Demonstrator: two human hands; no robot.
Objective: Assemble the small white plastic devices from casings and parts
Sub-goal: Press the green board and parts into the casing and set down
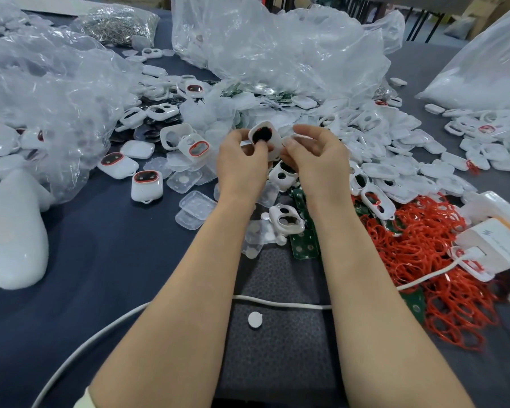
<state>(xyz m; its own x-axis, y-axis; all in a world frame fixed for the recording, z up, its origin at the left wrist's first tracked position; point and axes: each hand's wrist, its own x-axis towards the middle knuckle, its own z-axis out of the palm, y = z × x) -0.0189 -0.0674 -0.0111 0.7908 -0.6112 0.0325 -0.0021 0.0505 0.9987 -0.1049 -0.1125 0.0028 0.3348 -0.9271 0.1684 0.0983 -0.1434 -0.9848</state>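
Looking down from the head camera, one white casing is seen raised above the dark worktop, held between both hands, with its dark oval opening turned toward the camera. The left hand is curled round the casing's lower left edge, with the thumb laid at the dark opening. The right hand is likewise curled, thumb and forefinger pinched at the casing's right edge; whether a further small part is caught there cannot be told. Left of the casing, assembled devices with red-rimmed windows are laid on the worktop. Right of the casing, a heap of empty shells is spread, and nearer the camera on that side loose red rings are piled. Below the casing, green circuit boards are noted. Behind the casing, clear plastic bags are heaped.
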